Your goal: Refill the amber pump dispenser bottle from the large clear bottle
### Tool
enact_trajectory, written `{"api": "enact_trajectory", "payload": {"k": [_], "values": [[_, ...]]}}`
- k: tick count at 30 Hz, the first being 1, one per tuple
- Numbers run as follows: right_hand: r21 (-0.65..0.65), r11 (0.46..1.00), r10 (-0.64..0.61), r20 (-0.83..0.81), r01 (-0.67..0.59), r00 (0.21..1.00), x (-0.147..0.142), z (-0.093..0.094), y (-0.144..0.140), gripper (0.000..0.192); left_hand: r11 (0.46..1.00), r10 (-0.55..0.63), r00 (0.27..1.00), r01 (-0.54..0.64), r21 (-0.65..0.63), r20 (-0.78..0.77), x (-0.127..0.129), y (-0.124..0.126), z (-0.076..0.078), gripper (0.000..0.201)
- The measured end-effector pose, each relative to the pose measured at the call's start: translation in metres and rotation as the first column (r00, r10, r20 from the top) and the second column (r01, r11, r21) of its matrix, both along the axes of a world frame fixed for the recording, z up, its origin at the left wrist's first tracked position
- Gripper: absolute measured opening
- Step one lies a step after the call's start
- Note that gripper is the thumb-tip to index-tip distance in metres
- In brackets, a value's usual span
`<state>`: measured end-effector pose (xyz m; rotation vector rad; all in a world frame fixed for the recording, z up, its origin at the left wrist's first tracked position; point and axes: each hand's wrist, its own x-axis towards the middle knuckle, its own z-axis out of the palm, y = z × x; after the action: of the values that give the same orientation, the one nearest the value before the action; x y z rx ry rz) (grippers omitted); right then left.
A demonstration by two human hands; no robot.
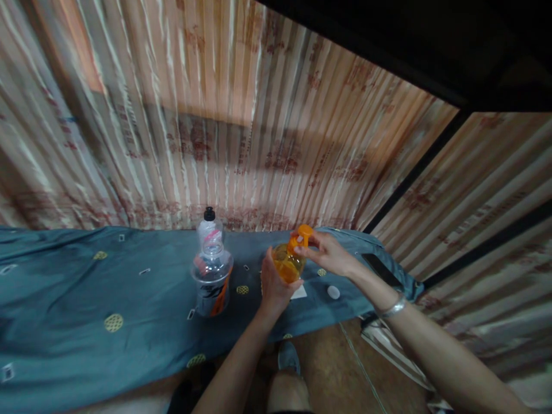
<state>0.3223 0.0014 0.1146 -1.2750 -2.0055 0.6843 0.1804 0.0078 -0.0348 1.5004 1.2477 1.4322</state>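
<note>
Orange bottle (288,263) sits upright in the left hand (272,286), held above the near edge of the blue sheet (86,287); the left fingers are curled round its lower body from behind and beneath; the right hand (328,253) is at the top, thumb and fingertips pinched closed on the orange cap (303,233); a silver bangle (392,309) circles the right wrist; just left of the hands a clear bottle (211,270) with a black cap stands on the sheet, apart from both hands; striped curtain (259,115) hangs behind.
</note>
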Motion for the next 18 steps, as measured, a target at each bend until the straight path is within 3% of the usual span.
{"api": "enact_trajectory", "payload": {"k": [5, 18], "values": [[0.037, 0.995, -0.088, 0.006, 0.088, 0.996, -0.002, -0.002, -0.002, 0.038, 0.999, 0.019, 1.0, -0.019, 0.026, -0.02, 0.003, 0.002, -0.005, 0.121], [0.027, 1.0, -0.016, 0.05, 0.014, 0.999, 0.001, 0.01, 0.002, 0.027, 0.998, 0.035, 0.998, -0.032, 0.048, -0.051, 0.004, 0.003, -0.009, 0.123]]}}
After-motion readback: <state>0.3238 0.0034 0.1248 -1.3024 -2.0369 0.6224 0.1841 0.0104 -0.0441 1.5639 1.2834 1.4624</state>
